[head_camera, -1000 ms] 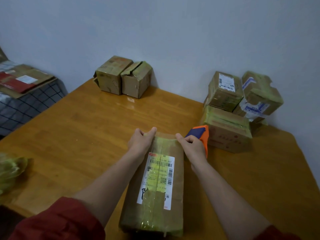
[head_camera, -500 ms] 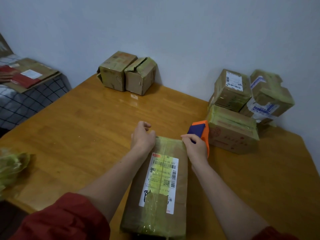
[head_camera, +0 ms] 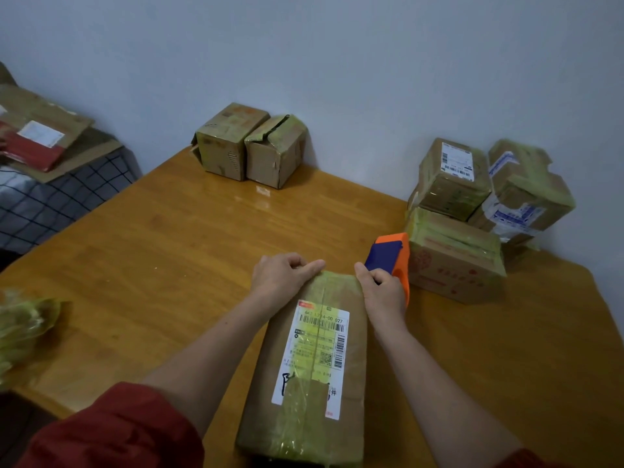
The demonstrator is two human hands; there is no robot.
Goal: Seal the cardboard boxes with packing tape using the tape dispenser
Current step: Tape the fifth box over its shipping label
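Finds long box [head_camera: 353, 366] lengthwise on worktop [head_camera: 169, 265]. Notes left grip [head_camera: 280, 275] holding nothing, forefinger [head_camera: 312, 265] now stretched along the far taped edge instead of curled — right grip [head_camera: 383, 292] clasping tape dispenser [head_camera: 393, 251] at the far right corner. Judges end seam being pressed down.

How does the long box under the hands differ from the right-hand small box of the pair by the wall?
The long box lies flat, long and narrow; the small box is nearly cube-shaped. The long box carries a white barcode label; none shows on the small box. The long box's top is flat under tape; the small box's top flap is buckled up. Both are brown cardboard with yellowish tape.
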